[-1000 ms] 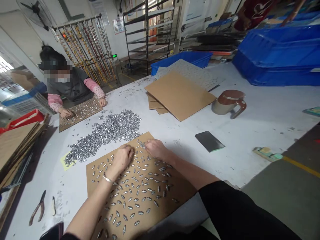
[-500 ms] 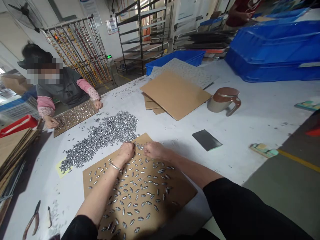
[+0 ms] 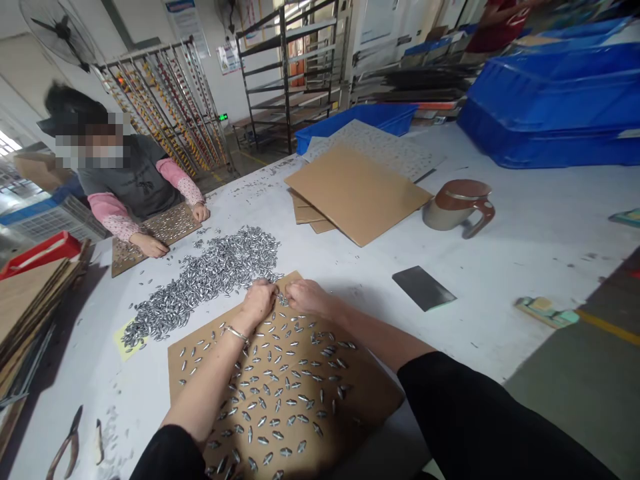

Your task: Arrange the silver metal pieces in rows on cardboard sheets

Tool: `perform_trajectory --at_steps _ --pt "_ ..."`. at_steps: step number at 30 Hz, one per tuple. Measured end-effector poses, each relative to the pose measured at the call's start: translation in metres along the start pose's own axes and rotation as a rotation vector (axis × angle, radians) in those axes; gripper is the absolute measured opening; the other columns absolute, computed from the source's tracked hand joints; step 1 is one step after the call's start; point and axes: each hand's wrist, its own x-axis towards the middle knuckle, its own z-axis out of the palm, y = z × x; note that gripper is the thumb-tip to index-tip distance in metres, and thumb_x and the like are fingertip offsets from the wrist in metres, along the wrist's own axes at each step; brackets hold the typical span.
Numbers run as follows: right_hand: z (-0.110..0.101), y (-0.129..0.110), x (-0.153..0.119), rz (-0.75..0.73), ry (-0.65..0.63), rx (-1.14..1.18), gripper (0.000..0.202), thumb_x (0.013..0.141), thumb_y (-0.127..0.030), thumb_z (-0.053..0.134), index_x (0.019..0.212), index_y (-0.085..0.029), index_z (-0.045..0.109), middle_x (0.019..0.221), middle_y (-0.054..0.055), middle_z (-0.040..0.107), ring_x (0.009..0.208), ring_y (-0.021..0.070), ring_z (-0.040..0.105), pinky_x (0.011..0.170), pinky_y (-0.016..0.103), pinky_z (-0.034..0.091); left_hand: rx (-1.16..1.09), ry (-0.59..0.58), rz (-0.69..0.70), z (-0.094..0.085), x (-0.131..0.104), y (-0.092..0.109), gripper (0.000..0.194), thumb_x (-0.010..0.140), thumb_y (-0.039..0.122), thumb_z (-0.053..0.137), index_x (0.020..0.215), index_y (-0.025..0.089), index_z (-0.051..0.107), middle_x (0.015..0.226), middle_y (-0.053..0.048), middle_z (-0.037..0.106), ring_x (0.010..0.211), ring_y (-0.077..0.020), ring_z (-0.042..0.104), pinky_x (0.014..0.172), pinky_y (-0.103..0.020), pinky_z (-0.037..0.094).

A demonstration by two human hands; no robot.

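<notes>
White table (image 3: 365,267); metal pieces (image 3: 286,452) on board (image 3: 373,387); long axes varied

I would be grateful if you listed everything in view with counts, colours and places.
Metal pieces: uncountable, silver, heaped and spread
Near board: one, brown, under hands
Table: one, white, centre
Far boards: several, brown, behind
Speckled sheet: one, grey, behind
Mug: one, brown-grey, right
Flat block: one, dark, right
Green items: two, right edge
Pliers: one, brown-handled, left
Red tray: one, left
Blue tubs: several, back
Racks: two clear, dark and multicoloured, background
Fan: one, dark, upper left
Co-workers: two, grey and red tops, background
Left hand, right hand: bare, board's far corner
</notes>
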Motion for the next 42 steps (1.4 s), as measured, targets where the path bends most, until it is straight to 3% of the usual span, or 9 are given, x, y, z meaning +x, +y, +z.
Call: perform_trajectory --at_steps 5,9,16,20,26,33,39,42 --pt "0.0 0.001 0.0 -0.062 -0.015 -0.044 0.024 0.095 -0.017 0.05 0.106 -0.013 0.07 0.11 0.013 0.072 0.103 0.0231 0.065 0.089 0.03 0.046 0.018 -0.051 -0.004 0.003 0.006 0.002 0.022 0.09 0.012 0.054 0.092 0.018 0.075 0.103 -0.012 0.069 0.108 -0.0235 0.062 0.099 -0.035 0.048" --pt "0.002 0.001 0.0 -0.104 -0.003 -0.095 0.022 0.094 -0.016 0.05 0.104 -0.012 0.069 0.106 0.012 0.07 0.099 0.0218 0.064 0.087 0.029 0.046 0.013 -0.104 -0.097 0.001 0.007 -0.001 0.017 0.085 0.011 0.06 0.089 0.016 0.075 0.099 -0.013 0.072 0.098 -0.0225 0.068 0.089 -0.031 0.052" --pt "0.014 0.002 -0.004 -0.146 0.065 -0.118 0.02 0.091 -0.012 0.051 0.102 -0.013 0.068 0.102 0.012 0.068 0.098 0.0232 0.062 0.086 0.032 0.046 -0.046 -0.136 -0.194 -0.004 0.004 -0.002 0.013 0.083 0.014 0.065 0.088 0.019 0.076 0.09 -0.007 0.077 0.09 -0.0188 0.071 0.082 -0.024 0.052" --pt "0.018 0.006 -0.005 -0.138 0.056 -0.116 0.021 0.093 -0.015 0.051 0.106 -0.014 0.067 0.104 0.011 0.068 0.097 0.0223 0.062 0.086 0.031 0.045 -0.063 -0.079 -0.198 -0.004 0.006 -0.005 0.017 0.089 0.021 0.06 0.095 0.017 0.076 0.102 -0.01 0.076 0.097 -0.019 0.07 0.087 -0.025 0.051" --pt "0.007 0.01 0.006 -0.049 0.1 -0.129 0.023 0.097 -0.02 0.048 0.107 -0.013 0.067 0.105 0.013 0.069 0.099 0.0238 0.063 0.085 0.031 0.044 -0.058 -0.018 -0.241 -0.002 0.017 -0.003 0.024 0.094 0.022 0.054 0.1 0.016 0.075 0.108 -0.012 0.075 0.099 -0.0196 0.07 0.09 -0.026 0.051" --pt "0.0 0.014 0.013 -0.051 0.059 -0.173 0.024 0.095 -0.012 0.048 0.101 -0.014 0.07 0.105 0.015 0.07 0.1 0.0236 0.064 0.086 0.03 0.042 -0.042 -0.067 -0.273 -0.001 0.021 0.005 0.021 0.089 0.02 0.057 0.097 0.017 0.077 0.101 -0.012 0.078 0.097 -0.0207 0.072 0.086 -0.025 0.052" --pt "0.001 0.003 0.015 0.033 0.056 -0.068 0.028 0.1 -0.03 0.047 0.102 -0.018 0.072 0.108 0.012 0.073 0.101 0.0219 0.066 0.08 0.026 0.044 -0.014 -0.107 -0.349 -0.003 0.019 -0.005 0.021 0.083 0.018 0.061 0.097 0.016 0.077 0.1 -0.014 0.078 0.095 -0.022 0.073 0.082 -0.025 0.053" --pt "-0.002 -0.003 0.021 0.085 0.002 -0.035 0.027 0.097 -0.03 0.051 0.101 -0.016 0.073 0.107 0.013 0.075 0.096 0.0229 0.068 0.076 0.026 0.045 -0.015 -0.113 -0.341 -0.003 0.016 -0.011 0.021 0.083 0.018 0.06 0.095 0.017 0.077 0.097 -0.012 0.078 0.093 -0.0206 0.073 0.08 -0.024 0.053"
